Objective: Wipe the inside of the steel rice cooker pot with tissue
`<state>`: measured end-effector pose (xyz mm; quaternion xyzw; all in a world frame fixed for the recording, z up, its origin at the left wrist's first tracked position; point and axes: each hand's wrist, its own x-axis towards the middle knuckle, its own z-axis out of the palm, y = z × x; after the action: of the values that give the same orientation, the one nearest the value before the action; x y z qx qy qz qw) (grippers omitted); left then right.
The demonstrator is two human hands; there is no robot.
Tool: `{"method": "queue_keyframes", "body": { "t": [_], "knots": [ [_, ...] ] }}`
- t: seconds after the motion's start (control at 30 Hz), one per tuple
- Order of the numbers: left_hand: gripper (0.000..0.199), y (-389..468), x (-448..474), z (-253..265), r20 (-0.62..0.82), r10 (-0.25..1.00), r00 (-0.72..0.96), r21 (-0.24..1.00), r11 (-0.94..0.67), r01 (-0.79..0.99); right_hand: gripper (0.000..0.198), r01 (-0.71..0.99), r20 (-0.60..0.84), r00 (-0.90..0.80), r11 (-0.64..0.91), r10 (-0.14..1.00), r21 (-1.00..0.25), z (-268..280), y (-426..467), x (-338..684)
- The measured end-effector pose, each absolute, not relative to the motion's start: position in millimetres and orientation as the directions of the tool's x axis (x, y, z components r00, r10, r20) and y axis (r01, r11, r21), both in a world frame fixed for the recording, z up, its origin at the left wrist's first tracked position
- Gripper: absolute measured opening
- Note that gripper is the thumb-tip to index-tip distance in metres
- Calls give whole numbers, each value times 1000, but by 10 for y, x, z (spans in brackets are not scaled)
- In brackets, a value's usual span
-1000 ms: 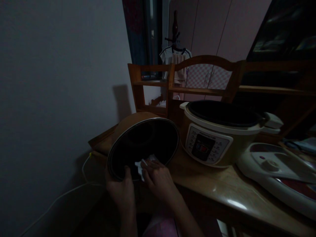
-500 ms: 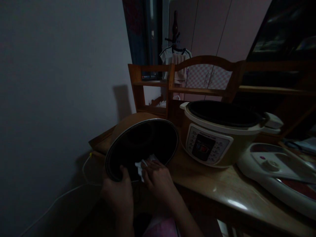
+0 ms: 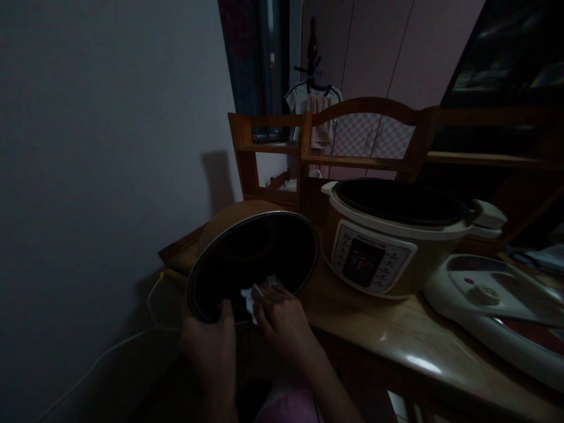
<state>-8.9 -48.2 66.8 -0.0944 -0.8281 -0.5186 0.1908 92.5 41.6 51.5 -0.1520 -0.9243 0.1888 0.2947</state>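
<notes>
A dark-lined inner pot (image 3: pixel 251 244) with a brownish outside lies tilted on the desk's left end, its mouth facing me. My left hand (image 3: pixel 209 338) grips the near left rim, thumb over the inside edge and fingers hidden behind the wall. Against the lower inside of the pot, my right hand (image 3: pixel 279 311) presses a crumpled white tissue (image 3: pixel 249 299). Its fingers are bent over the tissue, and part of it shows left of the thumb. To the right stands an electric pressure cooker (image 3: pixel 379 247), lidless, with a dark interior and a button panel.
The cooker's pale lid (image 3: pixel 493 305) lies at the right on the glossy wooden desk (image 3: pixel 383 346). A wooden shelf rack (image 3: pixel 365 108) rises behind. On the left are a wall (image 3: pixel 110 147) and a white cord (image 3: pixel 110 351) hanging beside the desk.
My left thumb has shifted slightly at the pot's rim. My right hand, the tissue and the pot look almost unmoved.
</notes>
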Motion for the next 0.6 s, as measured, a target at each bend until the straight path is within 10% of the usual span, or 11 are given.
{"method": "queue_keyframes", "body": {
  "t": [0.6],
  "knots": [
    [66,-507,-61,707,412,-16,-911,798,490,352,30,166,485,-778,875,399,-454,506,418,927]
  ]
}}
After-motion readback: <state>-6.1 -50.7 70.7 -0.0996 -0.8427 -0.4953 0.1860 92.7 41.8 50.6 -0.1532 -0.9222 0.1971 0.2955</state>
